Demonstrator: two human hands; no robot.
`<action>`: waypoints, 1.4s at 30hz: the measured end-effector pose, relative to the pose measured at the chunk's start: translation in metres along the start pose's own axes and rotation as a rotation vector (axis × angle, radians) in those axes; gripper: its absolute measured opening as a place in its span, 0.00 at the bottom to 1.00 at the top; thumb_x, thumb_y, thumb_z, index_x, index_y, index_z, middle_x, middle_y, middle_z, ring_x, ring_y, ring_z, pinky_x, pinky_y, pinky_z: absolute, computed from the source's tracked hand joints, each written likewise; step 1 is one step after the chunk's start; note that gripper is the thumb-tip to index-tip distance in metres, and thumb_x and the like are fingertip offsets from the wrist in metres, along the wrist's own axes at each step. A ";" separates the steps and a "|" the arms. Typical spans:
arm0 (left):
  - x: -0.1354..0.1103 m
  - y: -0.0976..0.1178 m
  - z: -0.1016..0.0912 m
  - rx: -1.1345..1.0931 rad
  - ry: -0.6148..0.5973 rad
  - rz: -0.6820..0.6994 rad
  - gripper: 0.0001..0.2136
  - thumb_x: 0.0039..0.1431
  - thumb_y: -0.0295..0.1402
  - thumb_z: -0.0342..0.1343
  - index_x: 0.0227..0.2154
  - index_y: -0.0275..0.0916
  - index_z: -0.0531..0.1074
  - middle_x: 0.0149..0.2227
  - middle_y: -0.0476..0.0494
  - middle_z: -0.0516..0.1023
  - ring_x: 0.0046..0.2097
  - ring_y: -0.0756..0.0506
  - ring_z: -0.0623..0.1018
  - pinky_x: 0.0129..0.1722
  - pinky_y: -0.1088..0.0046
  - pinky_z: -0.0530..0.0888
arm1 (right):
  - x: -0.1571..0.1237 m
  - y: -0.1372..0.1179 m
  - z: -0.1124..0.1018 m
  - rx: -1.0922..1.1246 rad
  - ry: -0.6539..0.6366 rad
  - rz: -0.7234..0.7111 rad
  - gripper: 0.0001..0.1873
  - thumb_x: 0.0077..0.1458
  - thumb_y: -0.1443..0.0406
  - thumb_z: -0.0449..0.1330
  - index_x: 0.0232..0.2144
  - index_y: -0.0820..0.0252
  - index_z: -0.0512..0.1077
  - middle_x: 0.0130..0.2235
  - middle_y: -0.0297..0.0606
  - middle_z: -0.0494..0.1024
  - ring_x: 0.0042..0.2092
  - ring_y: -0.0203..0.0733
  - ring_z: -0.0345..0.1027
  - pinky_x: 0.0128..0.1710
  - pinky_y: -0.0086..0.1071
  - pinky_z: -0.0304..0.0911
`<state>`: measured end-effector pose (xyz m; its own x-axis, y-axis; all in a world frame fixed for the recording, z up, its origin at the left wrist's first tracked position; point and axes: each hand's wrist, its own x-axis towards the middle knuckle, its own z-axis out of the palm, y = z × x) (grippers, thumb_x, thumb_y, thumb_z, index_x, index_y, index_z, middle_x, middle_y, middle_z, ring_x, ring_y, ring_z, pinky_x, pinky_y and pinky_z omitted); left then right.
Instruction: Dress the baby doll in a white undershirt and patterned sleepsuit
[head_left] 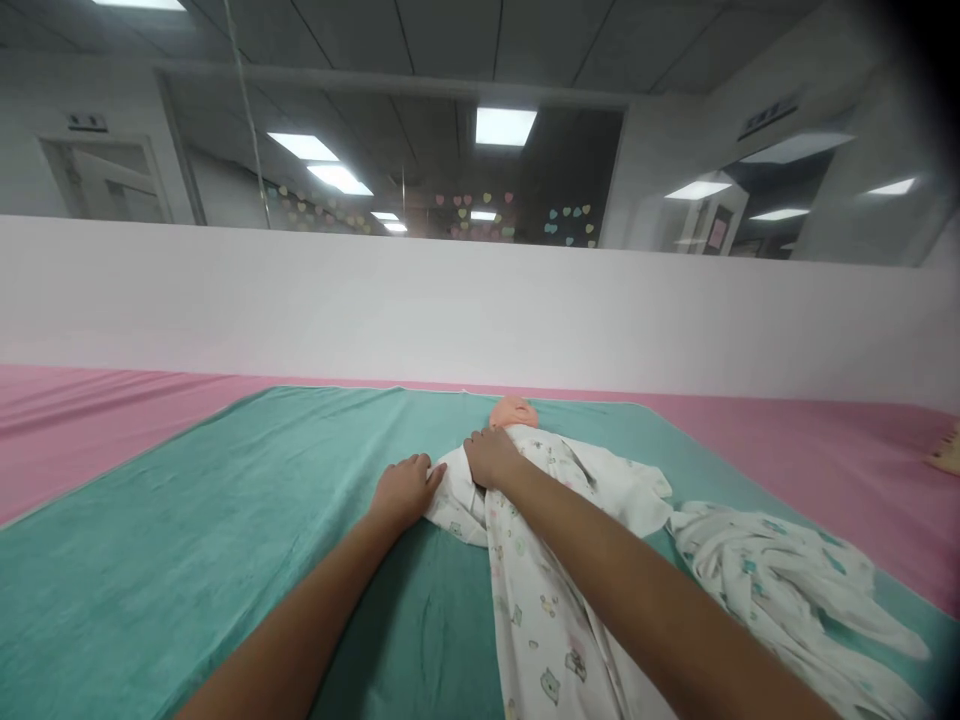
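Note:
A baby doll [513, 411] lies on its back at the middle of the green sheet, only its head showing. A white baby garment [551, 640] with small animal prints covers its body and stretches toward me. My left hand [406, 490] is closed on the end of the garment's left-side sleeve [457, 505]. Higher up, near the doll's shoulder, my right hand [491, 458] has its fingers curled into the same sleeve. My right forearm crosses over the garment's front. The doll's hands are hidden inside the cloth.
A crumpled white cloth with green prints [795, 580] lies to the right. The green sheet [187, 520] sits over a pink cover [787, 450]. A white wall [450, 310] with glass above stands behind. A beige object [945, 452] shows at the right edge.

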<state>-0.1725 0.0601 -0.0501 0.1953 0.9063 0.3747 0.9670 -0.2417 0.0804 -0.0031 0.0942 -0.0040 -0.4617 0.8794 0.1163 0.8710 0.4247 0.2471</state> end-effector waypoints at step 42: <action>0.010 -0.041 0.003 -0.324 -0.057 -0.330 0.15 0.58 0.40 0.38 0.33 0.44 0.70 0.37 0.44 0.77 0.36 0.43 0.74 0.28 0.73 0.60 | -0.052 -0.056 -0.015 -0.019 0.072 -0.592 0.10 0.50 0.65 0.55 0.36 0.63 0.67 0.39 0.44 0.73 0.41 0.45 0.66 0.43 0.40 0.60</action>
<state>-0.2094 0.0797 -0.0524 -0.0974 0.9683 0.2302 0.8798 -0.0244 0.4747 -0.0304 0.0212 -0.0099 -0.8785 0.4774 0.0184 0.4595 0.8337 0.3064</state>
